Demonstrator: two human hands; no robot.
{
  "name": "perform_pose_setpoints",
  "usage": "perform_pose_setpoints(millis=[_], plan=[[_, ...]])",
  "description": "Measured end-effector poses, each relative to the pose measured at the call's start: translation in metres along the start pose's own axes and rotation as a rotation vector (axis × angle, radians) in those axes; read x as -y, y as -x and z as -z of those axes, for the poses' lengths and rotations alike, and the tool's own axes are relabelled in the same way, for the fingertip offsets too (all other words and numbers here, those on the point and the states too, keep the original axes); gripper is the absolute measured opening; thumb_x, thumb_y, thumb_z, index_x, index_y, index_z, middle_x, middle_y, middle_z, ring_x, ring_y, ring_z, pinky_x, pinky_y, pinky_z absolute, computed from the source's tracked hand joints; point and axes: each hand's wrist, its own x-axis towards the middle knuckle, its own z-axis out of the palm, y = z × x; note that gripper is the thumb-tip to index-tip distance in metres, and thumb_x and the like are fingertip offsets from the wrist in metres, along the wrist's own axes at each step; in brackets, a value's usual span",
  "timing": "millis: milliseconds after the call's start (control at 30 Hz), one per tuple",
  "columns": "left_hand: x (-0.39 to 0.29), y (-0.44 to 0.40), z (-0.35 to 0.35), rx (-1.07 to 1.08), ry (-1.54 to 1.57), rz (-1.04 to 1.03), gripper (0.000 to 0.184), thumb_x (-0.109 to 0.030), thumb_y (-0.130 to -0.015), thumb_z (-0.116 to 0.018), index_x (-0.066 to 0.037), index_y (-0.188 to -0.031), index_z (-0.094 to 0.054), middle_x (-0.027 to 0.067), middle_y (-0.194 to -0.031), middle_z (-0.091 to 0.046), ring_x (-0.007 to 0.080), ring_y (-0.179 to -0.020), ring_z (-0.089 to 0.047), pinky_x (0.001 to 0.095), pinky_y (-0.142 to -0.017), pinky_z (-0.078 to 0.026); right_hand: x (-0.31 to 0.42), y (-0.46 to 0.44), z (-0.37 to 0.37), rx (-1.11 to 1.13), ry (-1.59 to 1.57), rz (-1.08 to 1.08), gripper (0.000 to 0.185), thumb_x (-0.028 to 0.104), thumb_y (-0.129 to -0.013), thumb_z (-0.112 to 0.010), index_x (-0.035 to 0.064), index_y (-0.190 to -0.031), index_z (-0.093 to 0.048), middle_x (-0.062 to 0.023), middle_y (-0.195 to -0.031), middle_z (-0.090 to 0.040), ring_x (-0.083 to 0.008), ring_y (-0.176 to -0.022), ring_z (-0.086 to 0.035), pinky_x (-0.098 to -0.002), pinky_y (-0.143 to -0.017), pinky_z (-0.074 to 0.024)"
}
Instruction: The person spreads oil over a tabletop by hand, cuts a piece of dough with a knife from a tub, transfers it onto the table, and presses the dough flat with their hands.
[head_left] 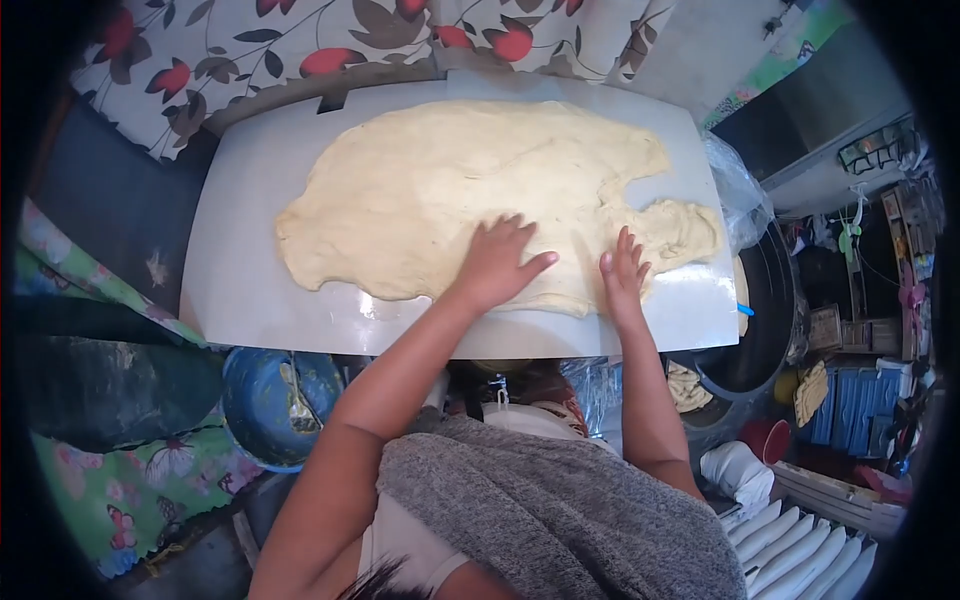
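Note:
A large flat sheet of pale dough spreads over most of a white table. Its right end narrows to a thicker, folded lump near the table's right edge. My left hand lies palm down on the dough near the middle of its front part, fingers spread. To its right, my right hand is at the dough's front right part, just left of the lump, with its thumb apart from the fingers. Neither hand grips anything.
Below the table's front left edge stands a blue basin with residue inside. A large dark round pan and clear plastic are at the right. A floral curtain hangs behind the table. White slats show at the lower right.

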Motion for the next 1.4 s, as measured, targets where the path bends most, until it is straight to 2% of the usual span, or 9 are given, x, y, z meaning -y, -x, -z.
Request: perform_pose_setpoints(millis=[267,433,600,633,867,1000,1067,1233,1400], plan=[[-0.061,-0.041,-0.093,-0.039,-0.256,-0.460,0.063,-0.047,-0.089,-0.042,-0.009,-0.138,-0.033,0.0115,-0.145,-0.027,0.0305,-0.136,-0.020,0.0511,-0.110,-0.010,-0.033,-0.003,0.067,-0.064,-0.695,0.036,0.043,0.026,-0.091,-0.053,0.0015,-0.125,-0.049,-0.0175,-0.126,-0.052,-0.0297,-0.117,-0.048,-0.0347,-0.100,-0.0333],[-0.064,-0.057,-0.097,0.095,-0.354,-0.518,0.060,-0.045,-0.087,-0.044,-0.016,-0.138,-0.034,0.0092,-0.147,-0.025,0.0302,-0.136,-0.020,0.0522,-0.110,-0.009,-0.086,-0.041,0.075,-0.163,0.591,0.388,0.053,0.037,-0.091,-0.046,0.0127,-0.137,-0.038,-0.0199,-0.140,-0.034,-0.0375,-0.131,-0.028,-0.0493,-0.108,-0.0155],[-0.103,-0.085,-0.072,0.356,-0.198,-0.157,0.054,-0.041,-0.085,-0.050,-0.013,-0.132,-0.045,0.0124,-0.143,-0.032,0.0287,-0.134,-0.026,0.0487,-0.110,-0.012,-0.099,0.005,0.082,0.015,0.503,0.360,0.058,0.044,-0.089,-0.045,0.0180,-0.139,-0.033,-0.0181,-0.145,-0.025,-0.0395,-0.134,-0.019,-0.0536,-0.108,-0.0082],[-0.104,-0.081,-0.101,0.008,-0.120,-0.220,0.054,-0.043,-0.087,-0.046,-0.016,-0.134,-0.042,0.0106,-0.143,-0.032,0.0282,-0.134,-0.026,0.0464,-0.111,-0.013,-0.100,0.016,0.085,0.065,0.509,0.354,0.059,0.044,-0.089,-0.047,0.0173,-0.139,-0.033,-0.0185,-0.145,-0.024,-0.0398,-0.134,-0.019,-0.0538,-0.108,-0.0094],[-0.144,-0.053,-0.152,-0.102,-0.426,-0.386,0.060,-0.052,-0.088,-0.040,-0.021,-0.139,-0.034,0.0047,-0.147,-0.025,0.0257,-0.137,-0.019,0.0512,-0.110,-0.011,-0.134,0.048,0.127,0.326,0.365,0.547,0.064,0.044,-0.085,-0.053,0.0100,-0.137,-0.036,-0.0221,-0.144,-0.023,-0.0431,-0.134,-0.017,-0.0553,-0.106,-0.0175],[-0.153,-0.050,-0.163,-0.072,-0.473,-0.392,0.061,-0.052,-0.088,-0.039,-0.021,-0.139,-0.033,0.0034,-0.147,-0.025,0.0252,-0.137,-0.019,0.0510,-0.110,-0.010,-0.106,-0.001,0.181,0.385,-0.047,0.163,0.039,0.025,-0.085,-0.057,0.0047,-0.118,-0.055,-0.0212,-0.127,-0.048,-0.0353,-0.120,-0.044,-0.0399,-0.098,-0.0368],[-0.156,-0.051,-0.169,-0.101,-0.549,-0.417,0.065,-0.056,-0.086,-0.039,-0.018,-0.139,-0.034,0.0046,-0.145,-0.029,0.0244,-0.136,-0.021,0.0495,-0.110,-0.010,-0.105,-0.040,0.166,0.029,0.082,0.627,0.033,0.019,-0.086,-0.055,0.0047,-0.115,-0.057,-0.0169,-0.114,-0.058,-0.0331,-0.106,-0.054,-0.0356,-0.090,-0.0431],[-0.185,-0.040,-0.182,0.041,-0.397,-0.352,0.069,-0.059,-0.086,-0.037,-0.011,-0.135,-0.039,0.0124,-0.139,-0.037,0.0271,-0.135,-0.023,0.0492,-0.111,-0.008,-0.078,-0.088,0.096,0.253,0.263,1.074,0.049,0.041,-0.092,-0.041,0.0212,-0.136,-0.038,-0.0103,-0.144,-0.030,-0.0280,-0.134,-0.026,-0.0523,-0.108,-0.0170],[-0.185,-0.033,-0.185,-0.009,-0.327,-0.321,0.076,-0.063,-0.082,-0.041,-0.008,-0.134,-0.040,0.0134,-0.140,-0.036,0.0289,-0.135,-0.021,0.0493,-0.111,-0.007,-0.065,-0.102,0.063,0.429,0.535,0.743,0.057,0.060,-0.090,-0.022,0.0357,-0.142,-0.022,-0.0032,-0.152,-0.008,-0.0311,-0.139,-0.005,-0.0660,-0.103,0.0035]])
